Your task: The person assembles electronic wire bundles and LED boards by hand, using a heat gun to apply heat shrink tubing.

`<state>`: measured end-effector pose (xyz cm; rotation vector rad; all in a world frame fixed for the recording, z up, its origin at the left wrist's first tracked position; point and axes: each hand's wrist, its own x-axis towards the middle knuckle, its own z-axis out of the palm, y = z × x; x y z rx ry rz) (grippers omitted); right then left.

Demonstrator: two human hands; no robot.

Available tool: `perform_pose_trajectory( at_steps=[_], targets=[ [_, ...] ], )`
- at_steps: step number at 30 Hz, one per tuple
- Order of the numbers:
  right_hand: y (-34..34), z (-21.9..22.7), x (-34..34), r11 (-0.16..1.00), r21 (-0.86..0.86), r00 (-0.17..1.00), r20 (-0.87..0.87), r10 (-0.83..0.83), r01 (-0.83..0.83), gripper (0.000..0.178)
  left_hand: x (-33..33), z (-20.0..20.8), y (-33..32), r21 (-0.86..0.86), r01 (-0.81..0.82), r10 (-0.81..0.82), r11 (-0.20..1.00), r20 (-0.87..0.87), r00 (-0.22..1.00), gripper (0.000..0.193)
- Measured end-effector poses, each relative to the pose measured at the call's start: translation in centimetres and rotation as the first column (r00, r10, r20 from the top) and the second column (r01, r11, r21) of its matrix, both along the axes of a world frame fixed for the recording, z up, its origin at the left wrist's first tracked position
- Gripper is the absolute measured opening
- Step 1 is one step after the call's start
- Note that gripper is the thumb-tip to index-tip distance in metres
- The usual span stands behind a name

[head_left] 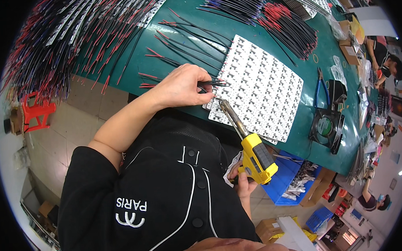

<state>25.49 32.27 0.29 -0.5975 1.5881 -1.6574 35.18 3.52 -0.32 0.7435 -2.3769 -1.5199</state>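
Note:
My left hand (186, 86) pinches a small bunch of black wires (217, 83) over the left edge of a white circuit board panel (264, 89). Rows of small dark marks cover the panel, which lies on top of at least one more white sheet. My right hand (245, 183) grips a yellow and black soldering gun (256, 159) below the panel. Its metal tip points up and left, close to the wire ends; whether it touches them I cannot tell. Several black wires with red ends (193, 43) run leftward from the panel's upper left edge.
On the green table (160, 6) a large heap of wired strips (71, 37) spreads at the left. Bundled wires (291, 32) lie at the back. Blue pliers (320, 89) and a black fan (327, 125) stand right. A blue bin (280, 194) sits below; people work at far right.

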Motion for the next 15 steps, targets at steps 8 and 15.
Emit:
perform_pose_trajectory(
  at_steps=[8, 15],
  targets=[
    [0.21, -0.25, -0.30, 1.000, 0.004, 0.999, -0.023, 0.025, -0.024, 0.035, -0.16, 0.54, -0.28, -0.041, 0.030, -0.029, 0.999, 0.020, 0.999, 0.017],
    [-0.47, 0.38, -0.46, 0.994, -0.049, 0.995, 0.008, -0.101, 0.102, 0.045, 0.24, 0.56, -0.65, -0.103, 0.114, -0.115, 0.988, -0.007, 0.993, 0.016]
  ],
)
